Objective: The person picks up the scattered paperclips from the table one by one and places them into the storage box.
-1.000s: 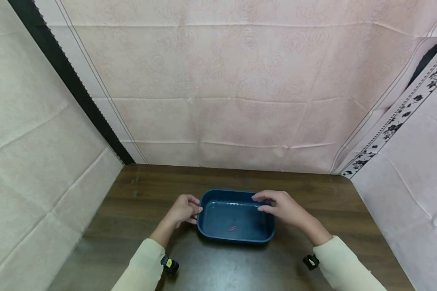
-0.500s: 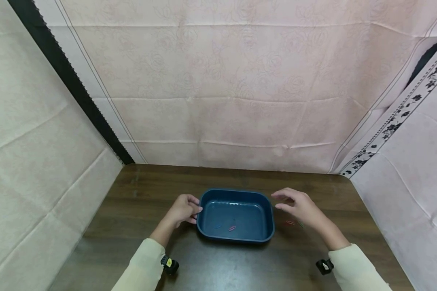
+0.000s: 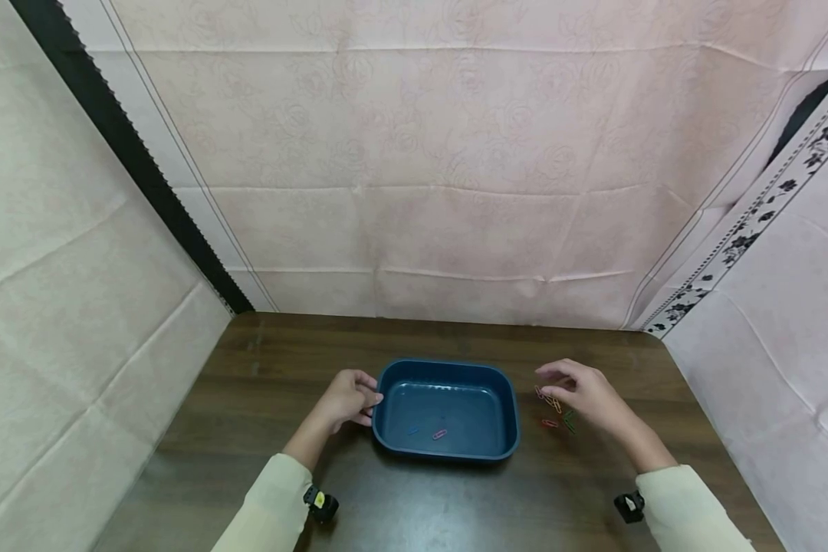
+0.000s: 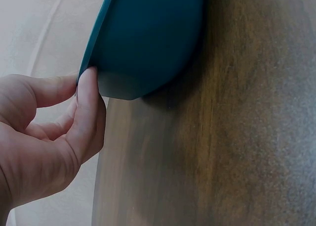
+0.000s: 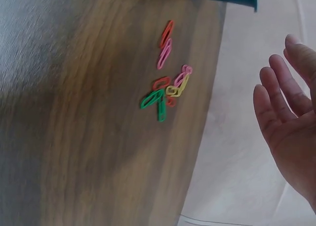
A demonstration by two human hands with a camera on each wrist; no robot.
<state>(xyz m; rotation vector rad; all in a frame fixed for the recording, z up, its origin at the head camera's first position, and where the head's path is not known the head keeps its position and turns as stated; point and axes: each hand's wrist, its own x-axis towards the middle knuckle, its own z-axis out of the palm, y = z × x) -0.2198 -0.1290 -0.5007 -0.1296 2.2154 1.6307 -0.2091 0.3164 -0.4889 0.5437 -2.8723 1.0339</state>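
A dark blue rectangular tray [image 3: 458, 418] stands mid-table in the head view. My left hand [image 3: 348, 399] pinches its left rim between thumb and fingers, as the left wrist view also shows. Inside the tray lie a pink paper clip [image 3: 439, 434] and a blue paper clip [image 3: 412, 431]. To the tray's right, my right hand [image 3: 586, 392] hovers with relaxed fingers apart and nothing visible between them. Below it is a loose cluster of paper clips on the table: green [image 5: 161, 109], yellow [image 5: 173, 91], pink [image 5: 164, 54] and red [image 5: 167, 34]. The hand partly covers this cluster in the head view.
The brown wooden table [image 3: 303, 337] ends at a pale patterned cloth [image 3: 455, 230] hung behind it. More light cloth [image 3: 786, 345] hangs along the right side, and another sheet [image 3: 76, 307] along the left.
My right hand has moved right, from over the tray's right rim to above the loose paper clips, which now show more. My left hand and the tray have stayed put.
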